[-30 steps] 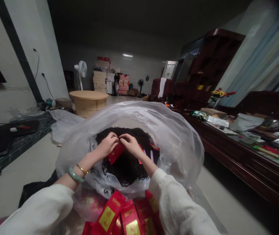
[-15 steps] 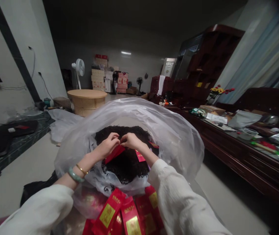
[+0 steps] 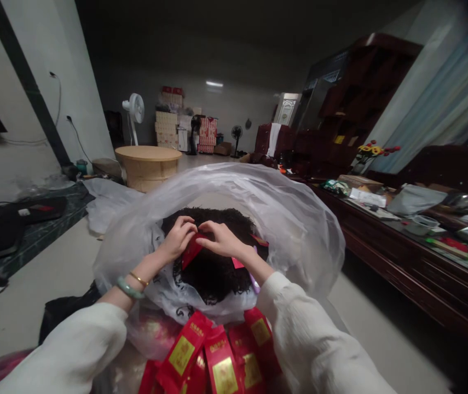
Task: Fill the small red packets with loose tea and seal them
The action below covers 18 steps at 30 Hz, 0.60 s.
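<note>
A large clear plastic bag (image 3: pixel 291 219) stands open in front of me, filled with dark loose tea leaves (image 3: pixel 213 276). Over the leaves my left hand (image 3: pixel 180 238) and my right hand (image 3: pixel 221 241) both pinch the top of a small red packet (image 3: pixel 191 251). Fingers of both hands are closed on its edge. Other red packets (image 3: pixel 254 239) lie on the leaves behind my right hand. A pile of red and gold packets (image 3: pixel 217 355) sits just below the bag, near my lap.
A long dark wooden table (image 3: pixel 414 257) cluttered with bags and boxes runs along the right. A round pale wooden table (image 3: pixel 147 161) and a white fan (image 3: pixel 134 109) stand behind the bag. Stacked boxes (image 3: pixel 168 128) line the far wall. A dark low counter (image 3: pixel 20 230) is at left.
Both hands stayed over the leaves working at the red packet's top; the packet turned and tucked further under the fingers. The view shifted slightly.
</note>
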Motion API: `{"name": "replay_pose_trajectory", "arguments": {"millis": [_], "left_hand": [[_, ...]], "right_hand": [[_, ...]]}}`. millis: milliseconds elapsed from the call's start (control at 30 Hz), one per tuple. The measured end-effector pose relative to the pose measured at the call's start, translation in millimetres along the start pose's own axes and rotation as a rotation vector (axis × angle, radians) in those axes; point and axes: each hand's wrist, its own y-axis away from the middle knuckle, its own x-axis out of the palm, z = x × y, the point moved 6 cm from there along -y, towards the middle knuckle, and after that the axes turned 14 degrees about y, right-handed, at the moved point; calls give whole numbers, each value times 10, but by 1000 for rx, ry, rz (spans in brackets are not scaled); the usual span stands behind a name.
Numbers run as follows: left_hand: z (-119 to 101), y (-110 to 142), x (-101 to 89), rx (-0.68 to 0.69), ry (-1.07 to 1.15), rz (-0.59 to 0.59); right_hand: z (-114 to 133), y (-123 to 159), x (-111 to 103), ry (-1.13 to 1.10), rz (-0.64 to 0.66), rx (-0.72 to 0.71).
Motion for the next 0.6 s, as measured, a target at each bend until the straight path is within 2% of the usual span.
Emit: {"name": "replay_pose_trajectory", "arguments": {"millis": [233,333,467,600], "left_hand": [[23,10,50,-56,147,-18],[121,82,103,-172,285,-36],[328,273,225,-431,508,-51],[407,380,284,-528,592,-66]], "right_hand": [[-31,-112,76,50,155,-41],[-86,-122,69,66,108,-16],[-203,-98,62,15,36,83],[-257,-62,100,-69,9,144]]}}
